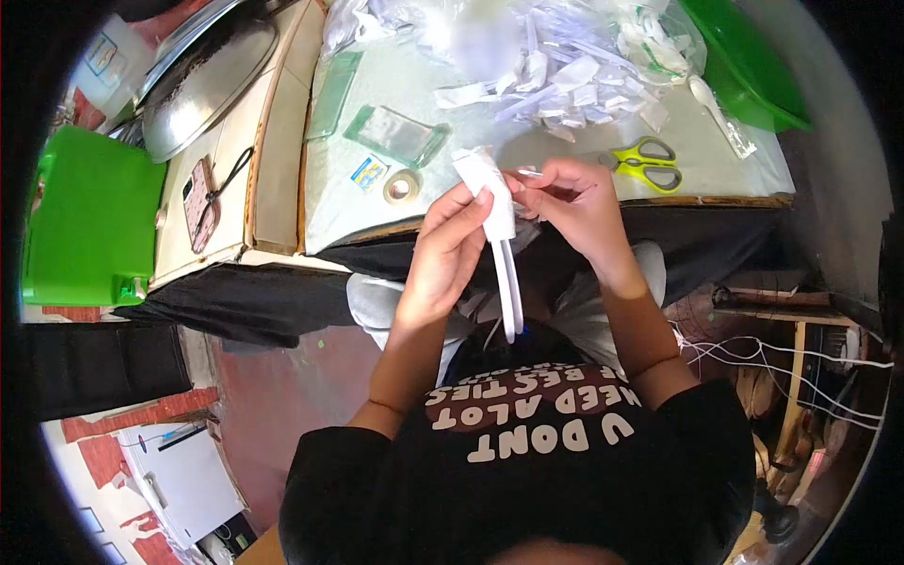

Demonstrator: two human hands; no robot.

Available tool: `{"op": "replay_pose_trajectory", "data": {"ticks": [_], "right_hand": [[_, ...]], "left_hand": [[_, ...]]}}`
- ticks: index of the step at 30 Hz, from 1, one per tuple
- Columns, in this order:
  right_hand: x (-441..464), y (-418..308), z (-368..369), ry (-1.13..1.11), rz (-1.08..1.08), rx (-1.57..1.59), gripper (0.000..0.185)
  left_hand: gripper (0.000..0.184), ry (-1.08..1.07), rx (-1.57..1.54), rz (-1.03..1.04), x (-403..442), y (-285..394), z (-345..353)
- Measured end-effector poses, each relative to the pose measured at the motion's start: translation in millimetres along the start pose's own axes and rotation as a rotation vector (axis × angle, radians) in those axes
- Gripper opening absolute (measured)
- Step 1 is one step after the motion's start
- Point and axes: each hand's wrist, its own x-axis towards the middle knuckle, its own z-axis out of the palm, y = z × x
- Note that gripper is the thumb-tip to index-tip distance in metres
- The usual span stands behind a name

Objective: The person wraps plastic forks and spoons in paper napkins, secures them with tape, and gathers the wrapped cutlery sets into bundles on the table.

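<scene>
My left hand [447, 250] is closed around a white napkin [487, 193] rolled about white plastic cutlery. Two slim handles [507, 292] of that cutlery stick out below the roll, pointing toward my body. Right beside the roll, my right hand [579, 207] has its fingers pinched together. A small pale, shiny bit shows at those fingertips, too small to name. Nearest to my left hand on the table is a roll of tape [401, 187]. Scissors with yellow-green handles [644, 165] lie just beyond my right hand.
At the back is a heap of white wrapped pieces [574, 85], with a clear bag [664, 42] and a green basin [744, 66]. A wrapped white spoon [720, 113] lies right. Greenish clear sleeves [395, 132] and a phone [199, 202] lie left, near a green container [89, 217].
</scene>
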Motion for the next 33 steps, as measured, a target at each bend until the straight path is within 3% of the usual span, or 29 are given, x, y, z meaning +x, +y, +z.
{"op": "replay_pose_trajectory", "data": {"ticks": [5, 11, 14, 18, 27, 33], "right_hand": [[-0.4, -17.9, 6.3, -0.028, 0.213, 0.049, 0.007], [-5.4, -15.8, 18.1, 0.061, 0.088, -0.008, 0.019], [-4.6, -2.7, 15.9, 0.100, 0.012, -0.039, 0.016], [-4.3, -11.6, 17.7, 0.098, 0.002, 0.012, 0.012], [-4.9, -3.8, 15.6, 0.206, 0.105, -0.061, 0.012], [3.5, 10.3, 7.2, 0.142, 0.097, 0.036, 0.011]], "left_hand": [[0.029, -0.011, -0.105, -0.036, -0.8, -4.1, -5.0], [0.029, -0.029, 0.078, -0.007, -4.8, -1.4, -12.7], [0.029, -0.006, 0.064, 0.025, -7.2, -0.6, -9.1], [0.028, 0.003, -0.028, 0.154, -4.3, -7.8, -19.1], [0.031, 0.057, -0.015, 0.034, -12.1, -9.3, -33.2], [0.029, 0.005, -0.006, 0.053, -5.4, -7.0, -32.5]]}}
